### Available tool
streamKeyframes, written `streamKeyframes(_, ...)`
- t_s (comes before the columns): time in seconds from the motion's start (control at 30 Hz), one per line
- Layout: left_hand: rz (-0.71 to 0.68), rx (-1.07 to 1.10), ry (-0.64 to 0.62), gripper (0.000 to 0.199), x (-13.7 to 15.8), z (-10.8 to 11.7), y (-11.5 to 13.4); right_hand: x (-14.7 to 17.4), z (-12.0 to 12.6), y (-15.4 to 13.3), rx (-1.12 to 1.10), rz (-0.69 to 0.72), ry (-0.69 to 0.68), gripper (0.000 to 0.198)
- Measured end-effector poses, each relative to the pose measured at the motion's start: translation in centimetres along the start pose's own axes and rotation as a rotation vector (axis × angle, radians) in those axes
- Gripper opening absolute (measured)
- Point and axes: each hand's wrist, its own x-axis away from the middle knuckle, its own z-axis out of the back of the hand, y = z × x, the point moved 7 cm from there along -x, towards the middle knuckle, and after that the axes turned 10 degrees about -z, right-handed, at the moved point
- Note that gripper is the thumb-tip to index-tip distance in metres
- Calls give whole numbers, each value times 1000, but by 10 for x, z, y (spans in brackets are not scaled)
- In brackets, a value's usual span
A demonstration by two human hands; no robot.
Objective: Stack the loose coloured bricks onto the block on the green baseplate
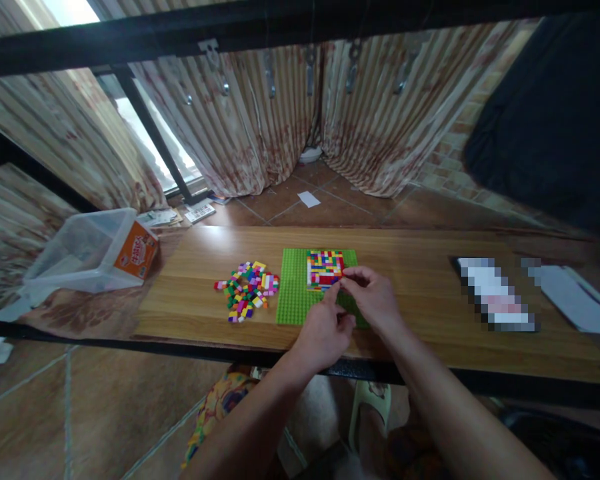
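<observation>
A block of multicoloured toy bricks (324, 265), its top a patchwork of small pieces, sits on a green studded baseplate (293, 293). My left hand (326, 333) is over the plate's front edge, with the index finger extended to the block's near right corner. Its other fingers curl in, and whatever they may hold is hidden. My right hand (373, 297) comes from the right, thumb and index finger pinched on a small brick at that same corner. Loose bricks (247, 290) in many colours lie heaped left of the plate.
The wooden table (410, 267) has a dark front edge. On its right lie a phone-like pixelated object (497, 295) and white papers (575, 297). A clear plastic bin (85, 250) with an orange label stands off the left end. A dark bar (280, 33) crosses above.
</observation>
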Motion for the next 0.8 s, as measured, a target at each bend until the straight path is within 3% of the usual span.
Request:
streamKeyframes(0.13,-15,-109,50,41,5,15,3,-1,6,-2,21,26,20,24)
streamKeyframes(0.2,-17,-176,69,25,9,34,0,-2,13,-5,27,36,81,26)
streamKeyframes(0.27,8,-281,90,22,14,60,-6,-4,20,-7,21,42,136,27)
streamKeyframes(0.37,211,-549,132,21,28,104,-23,-7,27,-10,1,41,179,24)
streamKeyframes(0.47,417,-830,97,27,41,131,-33,-7,31,-12,-37,46,195,22)
streamKeyframes(0.6,511,-972,28,35,43,136,-39,-4,28,-19,-62,77,185,19)
streamKeyframes(0.8,430,-1032,-3,37,34,126,-37,0,20,-25,-51,112,155,18)
